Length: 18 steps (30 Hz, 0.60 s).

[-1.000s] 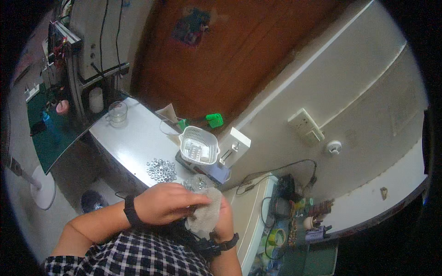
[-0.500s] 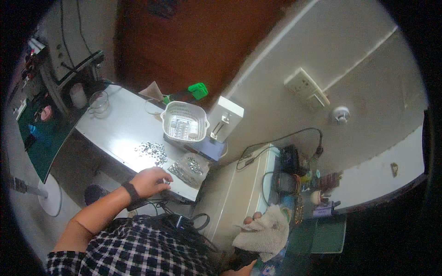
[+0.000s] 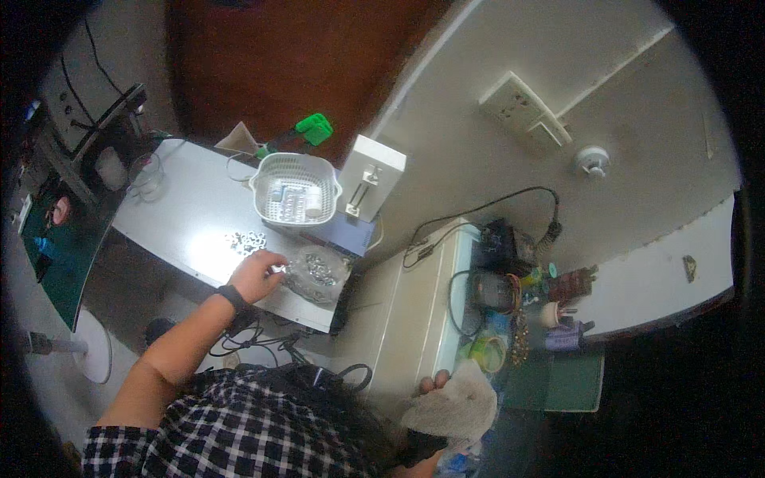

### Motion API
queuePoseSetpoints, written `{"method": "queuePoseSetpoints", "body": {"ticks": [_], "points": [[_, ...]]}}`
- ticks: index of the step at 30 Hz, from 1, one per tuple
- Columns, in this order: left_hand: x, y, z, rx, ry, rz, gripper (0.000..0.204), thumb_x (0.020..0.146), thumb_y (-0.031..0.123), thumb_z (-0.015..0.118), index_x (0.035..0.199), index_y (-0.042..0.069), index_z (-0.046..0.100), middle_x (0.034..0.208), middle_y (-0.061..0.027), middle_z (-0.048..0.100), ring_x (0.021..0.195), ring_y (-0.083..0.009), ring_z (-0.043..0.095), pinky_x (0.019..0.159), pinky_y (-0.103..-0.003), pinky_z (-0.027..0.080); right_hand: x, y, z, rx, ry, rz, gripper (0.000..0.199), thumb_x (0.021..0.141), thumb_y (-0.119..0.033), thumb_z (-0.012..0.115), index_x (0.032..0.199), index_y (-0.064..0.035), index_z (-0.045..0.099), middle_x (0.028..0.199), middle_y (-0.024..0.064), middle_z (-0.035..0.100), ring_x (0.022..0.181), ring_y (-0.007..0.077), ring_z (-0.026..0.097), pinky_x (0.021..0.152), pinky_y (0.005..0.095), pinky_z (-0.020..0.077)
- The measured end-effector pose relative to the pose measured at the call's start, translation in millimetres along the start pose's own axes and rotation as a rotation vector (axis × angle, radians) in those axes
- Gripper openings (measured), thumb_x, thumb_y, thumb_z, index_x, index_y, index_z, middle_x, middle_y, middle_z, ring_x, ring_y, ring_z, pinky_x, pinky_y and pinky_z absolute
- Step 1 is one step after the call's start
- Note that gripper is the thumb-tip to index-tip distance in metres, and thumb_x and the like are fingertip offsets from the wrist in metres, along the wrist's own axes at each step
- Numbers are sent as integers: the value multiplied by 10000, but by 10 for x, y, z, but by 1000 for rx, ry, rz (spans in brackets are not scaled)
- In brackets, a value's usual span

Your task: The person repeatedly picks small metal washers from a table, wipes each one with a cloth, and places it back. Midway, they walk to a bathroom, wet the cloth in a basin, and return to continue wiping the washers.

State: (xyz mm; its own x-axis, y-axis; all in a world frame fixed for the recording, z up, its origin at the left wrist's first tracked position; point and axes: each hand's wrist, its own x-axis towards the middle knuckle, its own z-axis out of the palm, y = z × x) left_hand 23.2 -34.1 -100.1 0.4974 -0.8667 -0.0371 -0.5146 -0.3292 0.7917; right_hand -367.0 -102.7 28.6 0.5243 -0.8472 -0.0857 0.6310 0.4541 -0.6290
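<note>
My left hand [image 3: 256, 277], with a dark band on its wrist, is over the white table, its fingers curled together. Something small and shiny shows at the fingertips, too small to make out. Just beyond the hand lies a loose pile of small silvery ring-like pieces [image 3: 245, 241]. Right beside the fingers, a clear plastic bag [image 3: 317, 272] holds many shiny metal pieces. Low on the right, my right hand [image 3: 434, 382] grips a beige cloth [image 3: 453, 408]; the cloth covers most of this hand and only fingertips show.
On the white table [image 3: 179, 211], a white basket [image 3: 295, 189] holds a pill strip and a small white bottle. A glass mug [image 3: 146, 179] is farther left. To the right, a cream cabinet [image 3: 394, 307] carries cables and clutter. A green mat [image 3: 64, 271] lies at the far left.
My left hand has moved away from me, up beside the bag and closer to the pile. My right hand still has the cloth. The whole view has shifted slightly.
</note>
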Motion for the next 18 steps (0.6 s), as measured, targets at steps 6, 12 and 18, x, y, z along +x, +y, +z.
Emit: {"method": "queuePoseSetpoints", "body": {"ticks": [6, 12, 18], "points": [[-358, -656, -339, 257, -59, -186, 272, 814, 263, 658, 1024, 100, 714, 937, -143, 686, 896, -304, 638, 834, -400, 505, 318, 174, -288, -270, -206, 34, 233, 946, -347, 513, 967, -116, 538, 914, 78, 464, 793, 243, 404, 726, 363, 401], [-377, -855, -79, 278, -85, -101, 276, 823, 189, 591, 1072, 138, 699, 970, -138, 694, 944, -308, 648, 843, -410, 511, 261, 363, -103, 26, 13, 53, 209, 932, -321, 537, 933, -114, 561, 890, 73, 459, 791, 227, 398, 709, 344, 389], [-168, -927, 237, 539, -178, -97, 256, 845, 141, 527, 1038, 151, 693, 977, -158, 677, 931, -329, 651, 809, -435, 517, 96, 243, 66, 125, -161, 82, 226, 903, -320, 557, 975, -105, 570, 947, 121, 545, 807, 269, 479, 740, 408, 396]]}}
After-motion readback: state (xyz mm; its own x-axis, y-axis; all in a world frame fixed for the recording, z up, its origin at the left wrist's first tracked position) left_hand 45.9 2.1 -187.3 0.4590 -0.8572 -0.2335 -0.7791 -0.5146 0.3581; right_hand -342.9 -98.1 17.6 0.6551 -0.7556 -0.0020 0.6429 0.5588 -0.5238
